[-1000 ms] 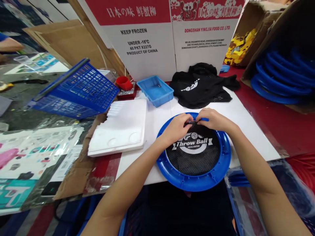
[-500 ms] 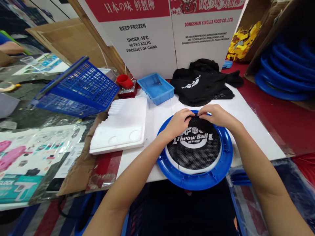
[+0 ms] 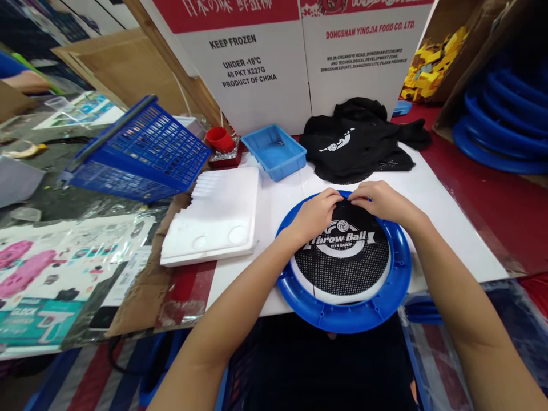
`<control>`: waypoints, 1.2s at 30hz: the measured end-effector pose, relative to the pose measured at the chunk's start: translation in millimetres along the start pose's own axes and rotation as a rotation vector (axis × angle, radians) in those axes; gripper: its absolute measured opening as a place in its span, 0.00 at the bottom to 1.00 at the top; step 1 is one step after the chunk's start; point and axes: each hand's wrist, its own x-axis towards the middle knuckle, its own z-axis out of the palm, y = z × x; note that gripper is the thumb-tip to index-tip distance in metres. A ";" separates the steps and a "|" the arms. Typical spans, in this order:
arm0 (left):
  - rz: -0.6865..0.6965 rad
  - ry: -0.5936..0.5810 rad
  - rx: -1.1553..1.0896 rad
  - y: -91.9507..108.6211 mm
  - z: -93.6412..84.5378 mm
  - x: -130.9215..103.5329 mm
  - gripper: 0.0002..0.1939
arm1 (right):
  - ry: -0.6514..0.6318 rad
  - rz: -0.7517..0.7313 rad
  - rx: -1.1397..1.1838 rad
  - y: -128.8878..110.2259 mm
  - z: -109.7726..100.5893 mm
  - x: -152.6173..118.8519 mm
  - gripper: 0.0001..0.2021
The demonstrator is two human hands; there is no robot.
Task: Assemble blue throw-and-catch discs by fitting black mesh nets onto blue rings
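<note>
Two hands on this one: left hand (image 3: 315,216) and right hand (image 3: 380,200) nearly meet at the blue ring (image 3: 342,318)'s far side. Fingers hide the contact, so can't tell if they're gripping mesh (image 3: 342,274) or just pressing. Ring's on the white board (image 3: 456,222), overhanging its near edge. Box (image 3: 278,105) lettering's cropped up top.

The ring (image 3: 342,318) is plain blue; its mesh (image 3: 342,271) is black with white lettering (image 3: 339,238). The tray (image 3: 278,157) is light blue, the foam slab (image 3: 216,220) white, the cup (image 3: 220,140) red.
</note>
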 end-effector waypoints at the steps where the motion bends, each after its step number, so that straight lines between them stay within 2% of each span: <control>1: 0.004 -0.005 0.005 -0.1 -0.1 -0.1 0.19 | 0.005 -0.002 -0.001 1.5 0.8 -0.3 0.13; 6: 0.005 0.000 0.006 -0.8 -0.6 -1.2 0.19 | 0.022 -0.004 0.005 6.6 4.3 -1.7 0.14; 13: 0.005 -0.028 0.057 -0.1 -0.2 -3.1 0.21 | 0.006 0.012 -0.018 1.6 3.1 -1.3 0.15; 20: 0.029 -0.131 0.279 9.9 -7.2 -5.0 0.26 | -0.027 0.037 0.037 2.7 3.1 0.1 0.16; 23: 0.034 -0.163 0.359 13.6 -10.0 -4.7 0.28 | -0.055 0.092 0.078 3.9 1.7 0.5 0.16; 26: -0.003 -0.147 0.314 12.9 -12.5 -3.0 0.26 | -0.099 0.170 0.101 3.0 -0.8 0.7 0.16; 30: -0.019 -0.101 0.105 2.9 -18.1 -0.7 0.20 | -0.119 0.224 0.123 2.7 -2.9 0.0 0.16; 36: -0.021 0.052 -0.018 -15.9 -22.6 1.1 0.14 | -0.108 0.162 0.108 4.6 -3.3 -0.8 0.15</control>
